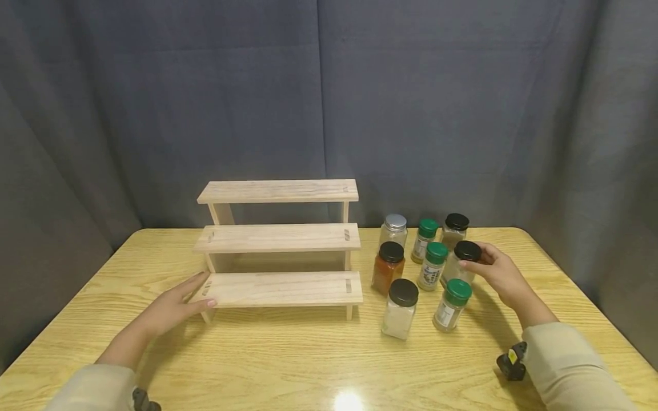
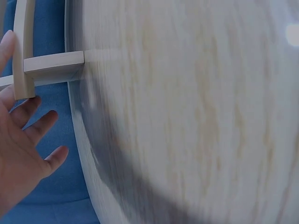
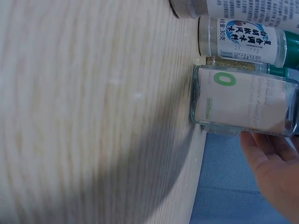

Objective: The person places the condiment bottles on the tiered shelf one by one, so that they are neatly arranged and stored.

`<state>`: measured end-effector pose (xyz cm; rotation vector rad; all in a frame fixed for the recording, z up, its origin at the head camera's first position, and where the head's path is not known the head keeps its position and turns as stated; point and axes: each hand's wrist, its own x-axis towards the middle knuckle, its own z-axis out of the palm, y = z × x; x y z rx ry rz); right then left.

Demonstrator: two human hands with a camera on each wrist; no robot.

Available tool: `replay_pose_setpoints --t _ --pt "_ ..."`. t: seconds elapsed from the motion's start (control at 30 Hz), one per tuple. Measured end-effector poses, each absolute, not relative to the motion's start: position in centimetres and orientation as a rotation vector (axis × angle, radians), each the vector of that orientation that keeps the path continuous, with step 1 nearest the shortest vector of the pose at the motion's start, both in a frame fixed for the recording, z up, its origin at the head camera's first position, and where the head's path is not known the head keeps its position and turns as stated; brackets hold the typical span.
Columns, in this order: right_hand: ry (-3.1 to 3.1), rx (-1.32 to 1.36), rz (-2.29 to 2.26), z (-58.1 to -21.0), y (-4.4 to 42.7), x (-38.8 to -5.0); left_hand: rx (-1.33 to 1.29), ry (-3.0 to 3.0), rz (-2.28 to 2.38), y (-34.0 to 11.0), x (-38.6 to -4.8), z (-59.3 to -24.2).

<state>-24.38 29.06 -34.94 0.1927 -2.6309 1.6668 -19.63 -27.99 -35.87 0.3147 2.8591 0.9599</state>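
Observation:
A three-tier wooden shelf rack [image 1: 280, 288] stands left of centre on the table. My left hand [image 1: 167, 311] rests on the left end of its lowest board, the thumb near the front edge. In the left wrist view, that hand [image 2: 21, 149] has its fingers spread loosely about the board's end. On the right, my right hand [image 1: 501, 279] holds a square glass spice jar [image 1: 453, 271] with a black lid, thumb in front and fingers behind. The right wrist view shows the jar [image 3: 238, 105] upright at the table surface, with the fingers [image 3: 259, 156] along its side.
Around the held jar stand green-capped shakers [image 1: 447, 314], a black-lidded jar of white powder [image 1: 398, 319], a red-orange spice jar [image 1: 386, 275], a silver-lidded jar [image 1: 393, 235] and another black-lidded jar [image 1: 452, 237]. A grey curtain [image 1: 411, 114] hangs behind the wooden table [image 1: 257, 365].

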Motion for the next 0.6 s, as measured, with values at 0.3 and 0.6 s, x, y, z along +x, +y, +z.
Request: replay_pose_setpoints --t 0.3,0.6 --pt "-2.614 0.166 1.665 -35.31 29.12 -24.45 0.297 2.835 0.984 -27.98 -19.80 -35.87" --pt "-2.608 0.086 1.590 -35.07 29.59 -23.71 0.294 2.825 1.015 -27.90 -19.64 -35.91"
